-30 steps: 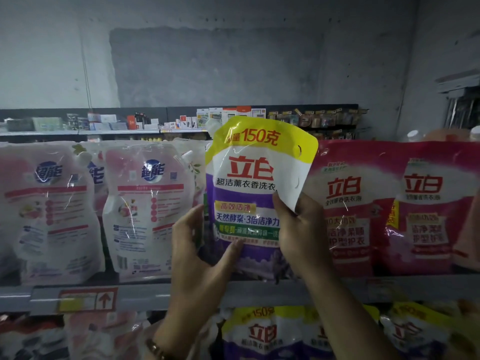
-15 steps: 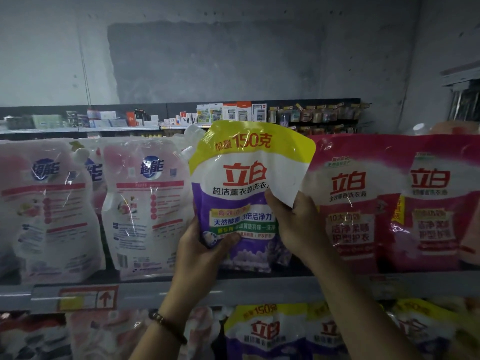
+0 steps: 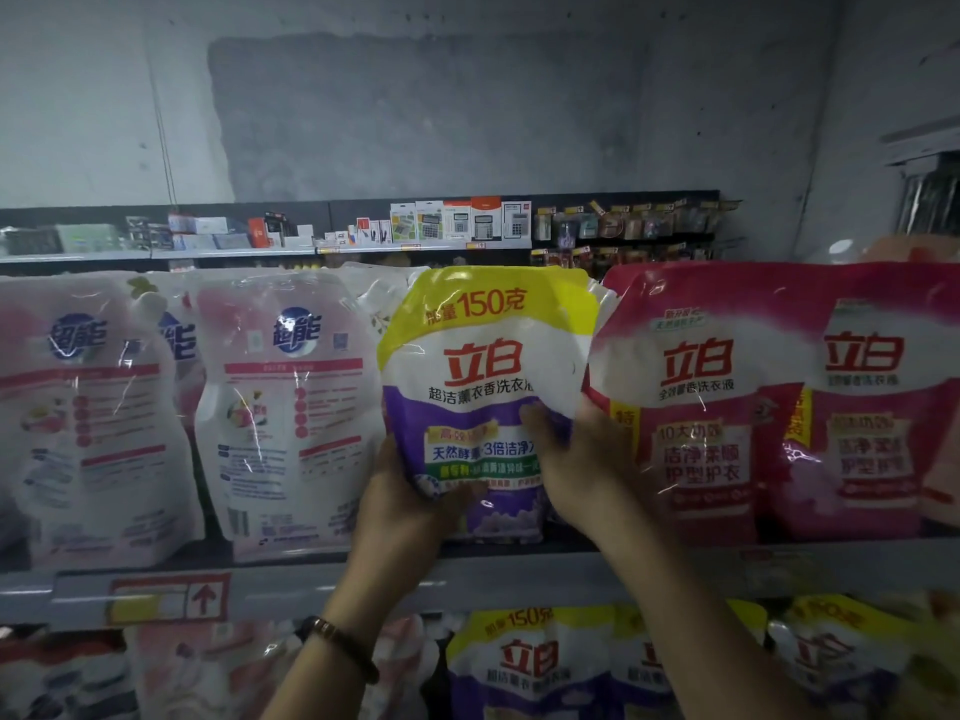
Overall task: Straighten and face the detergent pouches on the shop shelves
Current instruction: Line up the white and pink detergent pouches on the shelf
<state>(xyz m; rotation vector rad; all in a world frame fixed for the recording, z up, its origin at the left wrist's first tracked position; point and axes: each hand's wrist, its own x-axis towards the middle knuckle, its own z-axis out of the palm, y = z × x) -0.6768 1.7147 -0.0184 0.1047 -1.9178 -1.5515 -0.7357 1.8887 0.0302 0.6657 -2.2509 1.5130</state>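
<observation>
Purple pouch (image 3: 478, 397), shift: sinking out of the lifted tilt of half a second back, now standing almost square, base reaching down to the shelf level.
Hands, shift: sliding lower along the pouch sides.
Left hand (image 3: 410, 506), head view: curling round the lower left edge, laying the thumb across the front film, hiding the other fingers behind.
Right hand (image 3: 587, 470), head view: pinching the right edge at mid height, pressing the thumb on the print, tucking the fingers behind.
Pouch place: sitting between the two hands, facing outward, showing its yellow band above the grip.
White pouches (image 3: 291, 407): crowding in left of the grip, standing just beside the left knuckles.
Pink pouches (image 3: 691, 407): leaning in right of the grip, touching or overlapping the purple edge, cannot tell which.
Shelf lip (image 3: 519, 569): running below the grip, crossing behind both wrists.
Lower purple pouches (image 3: 524, 662): lying further below the grip, on the tier underneath.
Weight, judging: probably feeling heavy and sloshing, being liquid-filled.
Skin, judging: buckling softly under the thumbs, likely slipping, being glossy film.
Best hold, judging: gripping both side seams low, near the base, carrying the load there and leaving the floppy top alone.
Risk, judging: slumping forward or sideways on release.
</observation>
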